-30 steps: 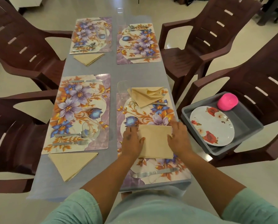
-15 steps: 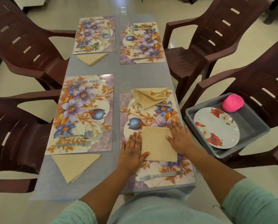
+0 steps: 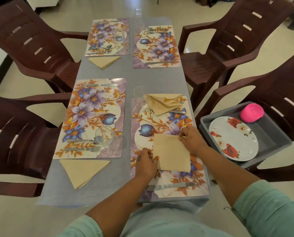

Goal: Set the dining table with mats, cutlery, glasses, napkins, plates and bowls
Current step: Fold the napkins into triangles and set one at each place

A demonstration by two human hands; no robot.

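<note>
Progress: four floral rectangular placemats are down on the grey-clothed table (image 3: 98, 189), each with steel cutlery. Glasses show at three of them; the far-right one can't be confirmed.

Napkins are partly done. A triangle-folded beige one (image 3: 84, 171) lies below the near-left floral placemat (image 3: 91, 117), and another (image 3: 104, 61) lies below the far-left placemat (image 3: 108, 37). A loose pile of beige napkins (image 3: 163, 103) sits at the top of the near-right floral placemat (image 3: 166, 147), beside a clear glass (image 3: 139, 95).

No plates or bowls are on the table. One white floral plate (image 3: 233, 138) and a pink rounded object (image 3: 251, 112), possibly a bowl, sit in a grey plastic tub (image 3: 277, 141) on the right-hand chair. Judgement: roughly mid-task, with two napkins, all plates and all bowls left.

The current item is a square-folded beige cloth napkin (image 3: 171, 153), flat on the near-right placemat above the steel knife (image 3: 171, 185).

- Orientation: near-square, so no strong long axis. It is rotated slightly clockwise, with edges off the mat's edges and corners toward upper-left and lower-right.
- Left hand (image 3: 145, 164): fingers curled, thumb resting on the napkin's left edge. Can't tell whether it grips or only steadies.
- Right hand (image 3: 191, 140): pinches the upper-right corner.
- The hands are apart, on opposite sides of the napkin.

Likely next is a diagonal fold to match the other two.
</note>
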